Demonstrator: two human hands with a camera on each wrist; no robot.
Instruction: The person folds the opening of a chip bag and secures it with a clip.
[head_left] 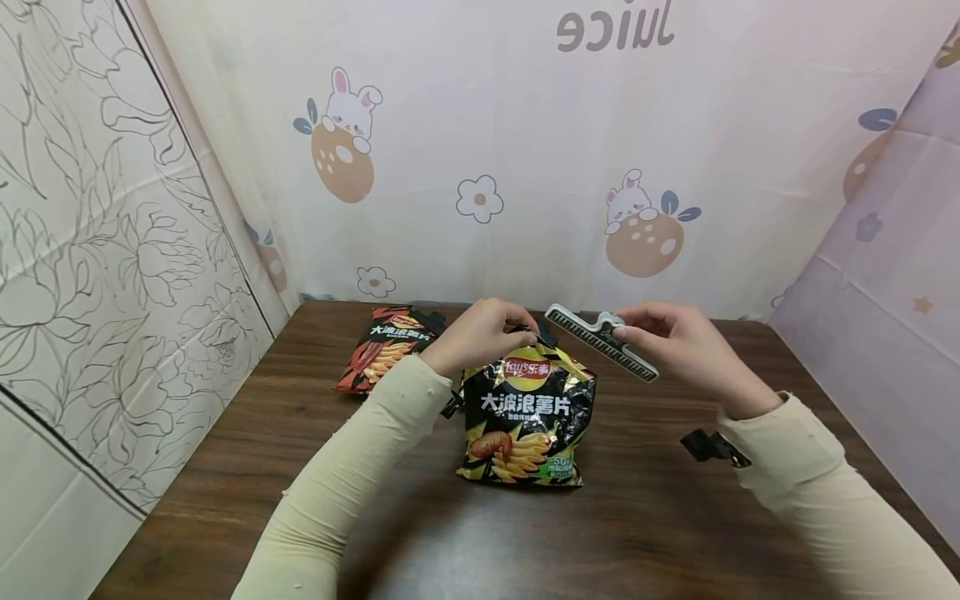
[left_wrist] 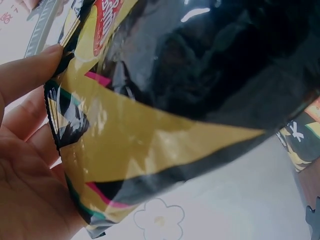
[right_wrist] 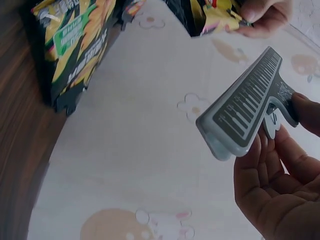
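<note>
My left hand (head_left: 480, 333) pinches the top edge of a black and yellow chip bag (head_left: 528, 425), which is upright over the table. In the left wrist view, the thumb lies on the front of the crimped edge of the chip bag (left_wrist: 165, 110), with fingers behind it. To the right of the bag, my right hand (head_left: 686, 350) holds a long grey bag clip (head_left: 600, 340) by its handles, between thumb and fingers. Ruler-like stripes run along the clip (right_wrist: 245, 105) in the right wrist view. The clip and bag are apart there.
A red and black chip bag (head_left: 386, 350) lies at the back left, a dark clip (head_left: 431, 321) at its top. The right wrist view shows another chip bag (right_wrist: 75, 45) with a dark clip on its edge. A printed curtain (head_left: 480, 125) hangs behind the wooden table (head_left: 660, 517).
</note>
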